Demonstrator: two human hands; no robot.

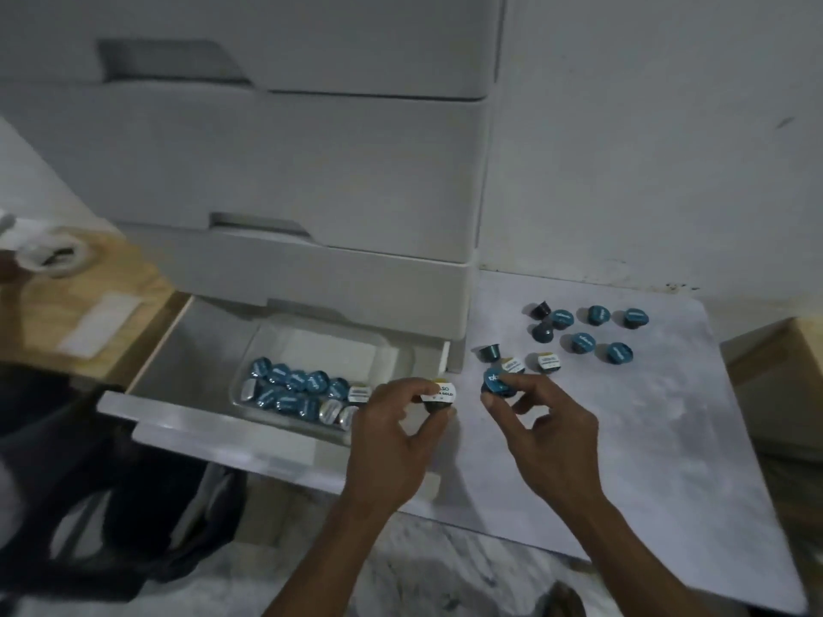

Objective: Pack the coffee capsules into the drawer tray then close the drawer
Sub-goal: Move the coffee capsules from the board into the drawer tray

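Two hands, left hand [396,434] and right hand [547,434], each pinch a capsule in closed fingers; best lowered foil-up beside those filling the tray [387,349].

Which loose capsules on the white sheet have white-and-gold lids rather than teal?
The two white-and-gold-lidded capsules at the group's near edge, just beyond the right hand; every other loose one is teal or dark.

Teal-lid capsules [583,342] & white/gold-label ones [547,362] on pale marbled mat [668,438]; white drawer [200,371], tan wood board [89,305].
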